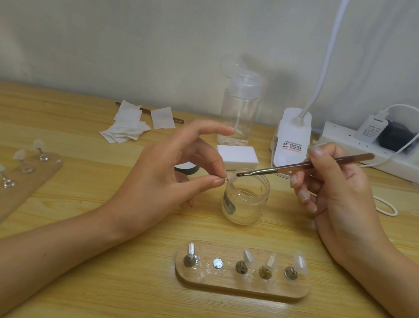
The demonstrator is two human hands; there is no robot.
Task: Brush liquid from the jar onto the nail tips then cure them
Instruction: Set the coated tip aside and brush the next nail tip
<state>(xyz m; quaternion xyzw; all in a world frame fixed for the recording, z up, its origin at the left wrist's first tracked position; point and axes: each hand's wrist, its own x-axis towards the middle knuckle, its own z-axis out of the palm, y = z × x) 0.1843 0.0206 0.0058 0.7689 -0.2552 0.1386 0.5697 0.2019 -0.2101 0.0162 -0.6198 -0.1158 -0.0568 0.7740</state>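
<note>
My left hand (174,170) pinches a small clear nail tip (231,180) on its stand, thumb and forefinger holding it over the rim of the open glass jar (246,204). My right hand (333,192) grips a brown brush (307,166); its bristle end lies on or just above the nail tip at the jar's mouth. In front of me lies a wooden holder (241,282) carrying several nail tips on small stands, with one bare magnet spot second from the left.
A second clear holder (13,185) with several nail tips lies at the left. Behind the jar are a white block (237,156), a clear pump bottle (239,114), a white lamp base (291,140), wipes (132,123) and a power strip (381,156).
</note>
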